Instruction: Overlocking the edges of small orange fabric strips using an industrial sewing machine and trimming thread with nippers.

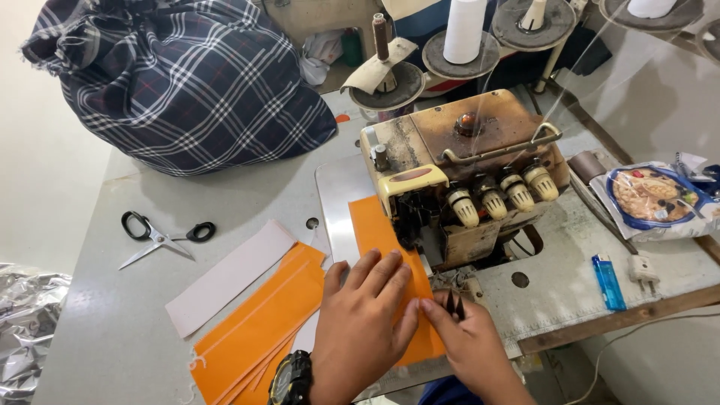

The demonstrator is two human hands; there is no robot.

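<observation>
Hands meet over a flat strip of orange fabric (pixel 379 247) that lies on the grey counter (pixel 112 315) and runs up under the presser foot of a worn, cream-and-brown overlock sewing machine (pixel 465 176). The left hand (pixel 360 315), with a black wristwatch (pixel 291 379) on its wrist, lies palm down with fingers spread wide, pressing the orange strip flat. The right hand (pixel 469 337) sits just beside it at the strip's right edge, fingers pinched around small black thread snips (pixel 454 304), its fingertips touching the cloth.

Left of the hands, a stack of more orange fabric strips (pixel 259 330) lies fanned on the counter, with a pale pink rectangular strip (pixel 229 276) resting partly on top of it. Further left lie black-handled scissors (pixel 161 236), blades open. A bulging bundle tied in dark navy plaid cloth (pixel 187 82) sits at the back. Cones of white thread (pixel 465 30) stand behind the machine. To the right lie a blue lighter (pixel 607 281), a white plug adapter (pixel 643 271) and a snack packet (pixel 652 199).
</observation>
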